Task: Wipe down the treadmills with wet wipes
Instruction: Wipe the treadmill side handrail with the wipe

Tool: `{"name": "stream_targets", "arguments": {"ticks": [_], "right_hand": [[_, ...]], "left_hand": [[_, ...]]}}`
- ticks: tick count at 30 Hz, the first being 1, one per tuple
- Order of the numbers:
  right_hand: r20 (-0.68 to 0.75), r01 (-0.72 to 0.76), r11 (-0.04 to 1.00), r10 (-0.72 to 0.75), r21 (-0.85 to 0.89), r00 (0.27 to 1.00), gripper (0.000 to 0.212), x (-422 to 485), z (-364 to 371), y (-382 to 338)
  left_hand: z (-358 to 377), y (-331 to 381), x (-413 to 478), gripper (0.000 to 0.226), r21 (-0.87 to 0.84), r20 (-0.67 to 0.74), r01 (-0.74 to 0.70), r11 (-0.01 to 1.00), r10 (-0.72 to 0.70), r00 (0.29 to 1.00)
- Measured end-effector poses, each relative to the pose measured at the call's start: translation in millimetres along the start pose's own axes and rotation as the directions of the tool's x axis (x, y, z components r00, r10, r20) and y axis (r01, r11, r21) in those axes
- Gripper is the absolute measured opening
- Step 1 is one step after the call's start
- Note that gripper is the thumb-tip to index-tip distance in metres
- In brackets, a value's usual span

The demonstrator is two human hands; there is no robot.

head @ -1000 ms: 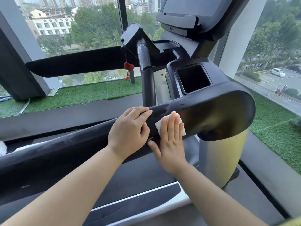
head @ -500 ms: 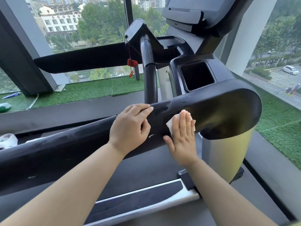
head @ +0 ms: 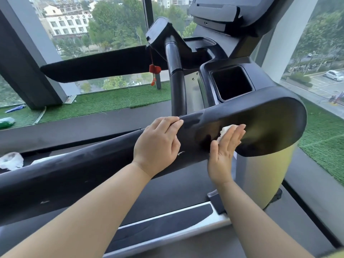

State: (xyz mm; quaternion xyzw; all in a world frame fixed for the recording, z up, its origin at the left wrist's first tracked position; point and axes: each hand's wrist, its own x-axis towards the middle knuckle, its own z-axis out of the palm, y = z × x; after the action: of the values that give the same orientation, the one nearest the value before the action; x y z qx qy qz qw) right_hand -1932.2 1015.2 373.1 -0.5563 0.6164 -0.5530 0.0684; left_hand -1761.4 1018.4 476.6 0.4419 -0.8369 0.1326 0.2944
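Pressing with my right hand, fingers straight and together, I pin the white wet wipe flat against the side of the black treadmill handrail. Just left of it, my left hand rests on the rail, fingers together over its top edge.

handrail: matt black plastic, scuffed | wet wipe: white crumpled cloth | side rail: brushed silver metal | turf: rough green
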Motion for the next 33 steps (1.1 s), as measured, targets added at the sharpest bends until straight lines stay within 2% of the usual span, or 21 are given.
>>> {"name": "stream_targets", "arguments": {"ticks": [2,3,7,9,10,12,14,15,17,19,21,23,25,28,30,32,33], "right_hand": [[-0.069,-0.176,0.975,0.187,0.134,0.98,0.067,-4,15,-26],[-0.072,-0.191,0.967,0.205,0.168,0.976,0.068,-11,24,-39],[0.017,-0.028,0.993,0.026,0.118,1.0,0.069,-45,45,-45],[0.009,-0.066,0.989,0.065,0.134,0.998,0.065,-39,35,-39],[-0.006,-0.128,0.974,0.131,0.186,0.991,0.062,-32,30,-39],[-0.048,-0.3,0.881,0.34,0.366,0.939,0.063,-15,24,-43],[-0.085,-0.384,0.792,0.476,0.475,0.875,0.072,-8,28,-53],[-0.085,-0.401,0.779,0.497,0.482,0.863,0.08,-12,33,-59],[-0.037,-0.373,0.804,0.438,0.464,0.898,0.086,-29,46,-65],[0.006,-0.302,0.851,0.331,0.429,0.944,0.07,-50,55,-66],[0.026,-0.289,0.86,0.307,0.421,0.951,0.059,-52,50,-58],[0.019,-0.338,0.834,0.367,0.435,0.93,0.054,-43,42,-52],[0.0,-0.412,0.755,0.478,0.51,0.878,0.057,-31,37,-51],[0.018,-0.478,0.628,0.595,0.614,0.804,0.074,-30,46,-72],[0.059,-0.459,0.635,0.546,0.621,0.836,0.08,-48,56,-87],[0.085,-0.41,0.679,0.458,0.61,0.885,0.07,-66,62,-92],[0.089,-0.41,0.687,0.452,0.6,0.887,0.065,-66,59,-87]], "left_hand": [[0,-1,0,0.041,-0.003,0.009,-0.007,1.0,0.007,1.0],[0,-1,0,0.042,-0.004,0.012,-0.012,1.0,0.012,1.0],[-3,-3,1,0.044,-0.032,0.04,-0.03,0.999,0.032,0.999],[-5,-4,0,0.046,-0.048,0.07,-0.039,0.998,0.042,0.997],[-6,-5,-1,0.047,-0.048,0.084,-0.044,0.998,0.048,0.995],[-7,-6,0,0.049,-0.037,0.084,-0.059,0.998,0.062,0.995],[-7,-6,0,0.051,-0.035,0.111,-0.072,0.997,0.075,0.991],[-7,-6,0,0.051,-0.027,0.115,-0.085,0.996,0.088,0.99],[-8,-7,1,0.052,-0.01,0.145,-0.107,0.994,0.108,0.984],[-9,-8,0,0.053,-0.005,0.171,-0.128,0.992,0.127,0.977],[-12,-10,0,0.053,-0.006,0.165,-0.137,0.991,0.136,0.977],[-14,-11,-1,0.049,-0.047,0.168,-0.148,0.988,0.154,0.974],[-14,-12,-1,0.05,-0.078,0.193,-0.153,0.985,0.165,0.967],[-13,-10,-2,0.049,-0.053,0.172,-0.127,0.991,0.134,0.976],[-12,-9,0,0.05,-0.033,0.168,-0.121,0.992,0.125,0.978],[-11,-9,0,0.054,-0.027,0.156,-0.125,0.992,0.128,0.979],[-11,-9,0,0.054,-0.036,0.154,-0.123,0.992,0.128,0.98]]}}
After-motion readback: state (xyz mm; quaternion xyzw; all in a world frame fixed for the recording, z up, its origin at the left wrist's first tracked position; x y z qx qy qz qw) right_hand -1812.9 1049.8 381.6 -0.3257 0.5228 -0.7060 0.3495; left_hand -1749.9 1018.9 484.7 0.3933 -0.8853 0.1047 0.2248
